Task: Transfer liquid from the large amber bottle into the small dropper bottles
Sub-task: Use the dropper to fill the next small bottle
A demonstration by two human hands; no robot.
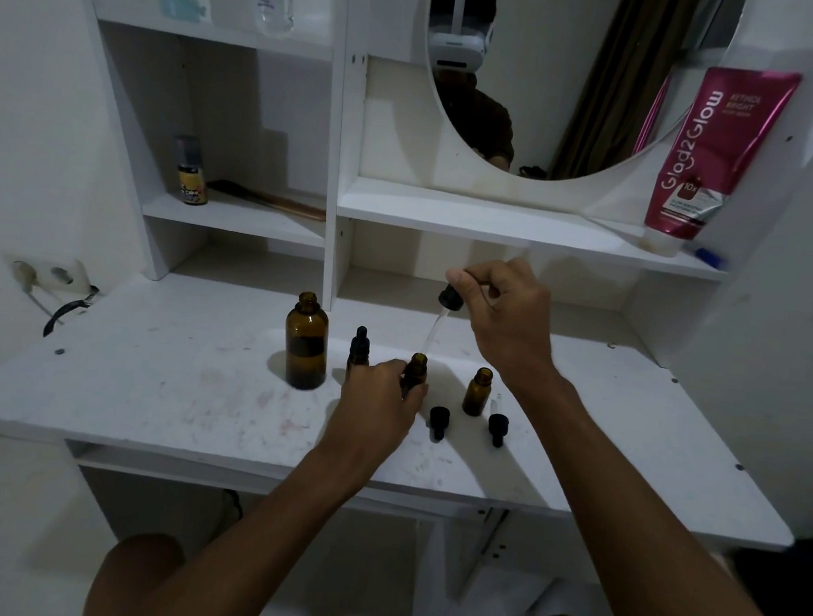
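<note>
On the white desk, left to right:
Large amber bottle [306, 343]: upright, uncapped, left of the small bottles
Capped dropper bottle [359, 349]: just right of it, behind the left hand
Left hand [375, 401]: fingers closed around an open small bottle [416, 371], standing on the desk [164, 383]
Right hand [506, 312]: pinching a dropper [447, 306] by its black bulb, glass tip at that bottle's mouth
Second open bottle [477, 391]: upright, further right
Two loose dropper caps [438, 421]: lying in front

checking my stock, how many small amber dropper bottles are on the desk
3: a capped one beside the large amber bottle, an open one held by the left hand, an open one standing right of it.
</note>
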